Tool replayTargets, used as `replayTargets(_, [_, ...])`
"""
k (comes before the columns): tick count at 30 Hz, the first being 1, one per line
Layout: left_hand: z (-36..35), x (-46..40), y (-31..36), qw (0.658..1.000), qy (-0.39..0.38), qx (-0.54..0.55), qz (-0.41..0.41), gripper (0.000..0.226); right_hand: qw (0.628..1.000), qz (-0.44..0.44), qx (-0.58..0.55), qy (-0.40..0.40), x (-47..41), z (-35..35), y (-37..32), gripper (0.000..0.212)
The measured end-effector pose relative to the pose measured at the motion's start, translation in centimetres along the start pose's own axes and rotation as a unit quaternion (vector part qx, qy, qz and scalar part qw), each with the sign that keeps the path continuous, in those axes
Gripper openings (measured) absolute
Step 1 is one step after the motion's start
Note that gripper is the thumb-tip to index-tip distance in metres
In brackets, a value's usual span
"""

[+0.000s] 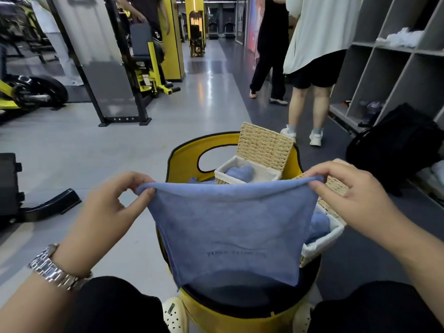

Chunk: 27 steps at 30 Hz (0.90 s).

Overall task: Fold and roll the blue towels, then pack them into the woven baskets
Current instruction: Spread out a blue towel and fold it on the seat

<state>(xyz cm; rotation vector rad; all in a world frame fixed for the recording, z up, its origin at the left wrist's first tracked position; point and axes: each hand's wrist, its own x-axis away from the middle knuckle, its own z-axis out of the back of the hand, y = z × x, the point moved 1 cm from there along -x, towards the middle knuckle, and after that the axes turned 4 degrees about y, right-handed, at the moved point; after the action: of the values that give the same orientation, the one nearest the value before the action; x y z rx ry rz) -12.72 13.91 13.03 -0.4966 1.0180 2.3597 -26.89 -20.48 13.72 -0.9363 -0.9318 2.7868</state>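
Overhead, so to speak, both hands held one blue towel [228, 227] stretched out in the air above a yellow chair [185, 150]. The left hand [105, 207] had its grip closed in a pinch on the towel's upper left corner, and the right hand [350, 195] was pinched shut on the upper right corner, so the cloth hung down flat between them with faint lettering near its lower half. Behind the towel, on the chair seat, stood a woven basket [247, 174] with its lid raised and a rolled blue towel inside. A second basket [329, 227], partly hidden at the right, also held blue cloth.
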Motion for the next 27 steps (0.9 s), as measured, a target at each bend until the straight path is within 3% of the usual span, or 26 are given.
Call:
replayTargets(7, [-1.6,-1.4,-2.0,0.999,-0.043,-0.004,0.001,0.012,0.998,-0.030,0.008,-0.052,-1.1,-2.3,2.1,0.017])
replayTargets(13, [-8.1,-4.1,-9.0,0.989,-0.130,-0.052,0.035,0.020,0.986,-0.088,0.032,-0.135,-3.6,-9.3,8.8,0.013])
replayTargets(18, [-12.3,-6.2,-13.2,0.983,-0.151,-0.085,0.059,0.013,0.987,-0.075,0.068,-0.124,-5.2,-13.5,12.2,0.009])
replayTargets(23, [-14.4,-5.3,-15.2,0.980,-0.158,-0.124,-0.005,0.017,0.983,-0.003,0.112,-0.142,-3.9,-15.7,14.7,0.016])
replayTargets(27, [-15.8,-2.6,-17.2,0.950,-0.246,-0.175,-0.076,0.019,0.970,0.039,0.129,-0.202,-0.5,-17.3,16.0,0.021])
